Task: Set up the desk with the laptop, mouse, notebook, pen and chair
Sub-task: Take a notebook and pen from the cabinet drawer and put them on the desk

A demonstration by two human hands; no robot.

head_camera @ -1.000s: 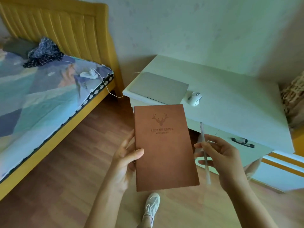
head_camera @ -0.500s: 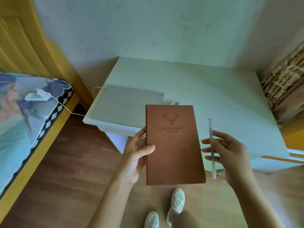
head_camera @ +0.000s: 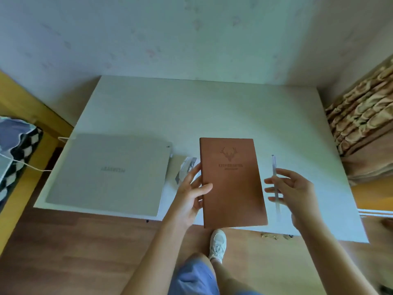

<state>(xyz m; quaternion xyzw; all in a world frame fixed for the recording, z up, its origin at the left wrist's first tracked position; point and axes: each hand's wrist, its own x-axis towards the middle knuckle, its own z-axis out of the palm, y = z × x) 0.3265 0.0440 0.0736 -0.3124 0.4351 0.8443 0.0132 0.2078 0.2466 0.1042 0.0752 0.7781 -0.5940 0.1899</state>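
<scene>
- Pale wall [head_camera: 191,39] behind, white desk [head_camera: 212,116] pushed against it, wood floor [head_camera: 63,252] nearest you.
- Your left hand [head_camera: 190,199] grips the brown notebook [head_camera: 231,184] by its left edge, thumb on the cover, fingers curled behind.
- Your right hand [head_camera: 295,192] pinches a clear pen [head_camera: 275,184] upright, other fingers loosely spread.
- Left of the notebook, a white mouse [head_camera: 187,169] lies partly hidden by your hand; the closed laptop [head_camera: 108,173] sits further left on the desk.
</scene>
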